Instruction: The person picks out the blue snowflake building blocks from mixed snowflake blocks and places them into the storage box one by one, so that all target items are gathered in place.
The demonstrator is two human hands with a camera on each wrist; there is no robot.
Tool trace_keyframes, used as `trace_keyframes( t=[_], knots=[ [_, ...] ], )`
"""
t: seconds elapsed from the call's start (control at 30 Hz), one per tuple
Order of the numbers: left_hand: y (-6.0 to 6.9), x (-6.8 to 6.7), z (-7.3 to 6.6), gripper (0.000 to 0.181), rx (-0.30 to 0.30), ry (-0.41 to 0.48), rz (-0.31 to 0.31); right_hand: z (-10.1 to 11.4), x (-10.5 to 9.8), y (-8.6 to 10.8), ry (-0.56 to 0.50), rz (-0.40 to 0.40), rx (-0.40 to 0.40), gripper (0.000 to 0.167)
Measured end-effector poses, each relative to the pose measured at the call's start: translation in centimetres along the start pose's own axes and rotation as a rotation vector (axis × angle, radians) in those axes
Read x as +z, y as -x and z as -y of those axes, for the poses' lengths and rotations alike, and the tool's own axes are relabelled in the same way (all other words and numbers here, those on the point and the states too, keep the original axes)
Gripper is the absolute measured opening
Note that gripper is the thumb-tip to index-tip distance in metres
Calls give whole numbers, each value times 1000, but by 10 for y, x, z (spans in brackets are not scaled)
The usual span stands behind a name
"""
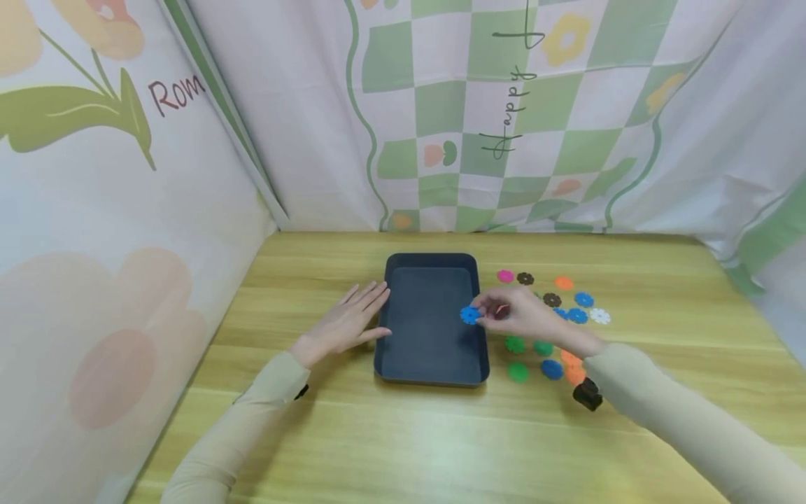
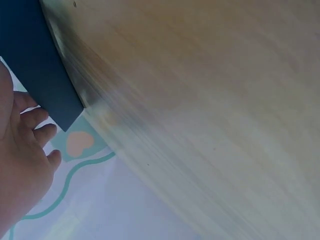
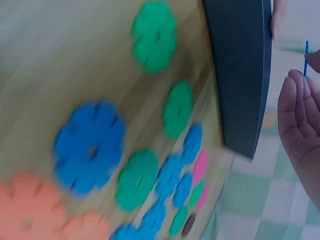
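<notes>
A dark rectangular tray [image 1: 431,322] lies on the table, its floor bare. My left hand [image 1: 349,322] rests against the tray's left side, fingers straight and thumb spread; the left wrist view shows its fingers along the tray's outer wall [image 2: 45,65]. Over the tray's right rim, my right hand [image 1: 519,313] pinches a blue flower-shaped plastic disc [image 1: 469,315] between thumb and fingers. In the right wrist view that disc [image 3: 306,57] appears edge-on, above the tray wall. Beneath and beside the right forearm lie several loose discs, among them a green one [image 1: 518,372] and a blue one [image 1: 552,369].
More flower discs spread right of the tray: pink [image 1: 505,276], brown [image 1: 525,278], orange [image 1: 563,283] and white [image 1: 600,316]. A printed curtain [image 1: 441,140] hangs along the table's back edge, and a patterned sheet [image 1: 126,280] borders the left side.
</notes>
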State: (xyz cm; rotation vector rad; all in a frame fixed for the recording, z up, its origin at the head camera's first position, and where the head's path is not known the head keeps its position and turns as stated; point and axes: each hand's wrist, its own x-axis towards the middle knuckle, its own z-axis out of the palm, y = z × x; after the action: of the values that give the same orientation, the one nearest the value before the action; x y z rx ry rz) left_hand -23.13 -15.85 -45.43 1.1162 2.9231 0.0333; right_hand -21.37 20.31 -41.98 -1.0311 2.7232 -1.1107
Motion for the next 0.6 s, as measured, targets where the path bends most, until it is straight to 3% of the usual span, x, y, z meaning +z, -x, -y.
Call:
trace_keyframes(
  t=[0.27, 0.6],
  knots=[
    [1, -1, 0, 82, 1, 2, 4, 22, 25, -21, -1, 80, -75, 16],
    [0, -2, 0, 81, -11, 16, 21, 40, 52, -35, 10, 122, -44, 17]
  ],
)
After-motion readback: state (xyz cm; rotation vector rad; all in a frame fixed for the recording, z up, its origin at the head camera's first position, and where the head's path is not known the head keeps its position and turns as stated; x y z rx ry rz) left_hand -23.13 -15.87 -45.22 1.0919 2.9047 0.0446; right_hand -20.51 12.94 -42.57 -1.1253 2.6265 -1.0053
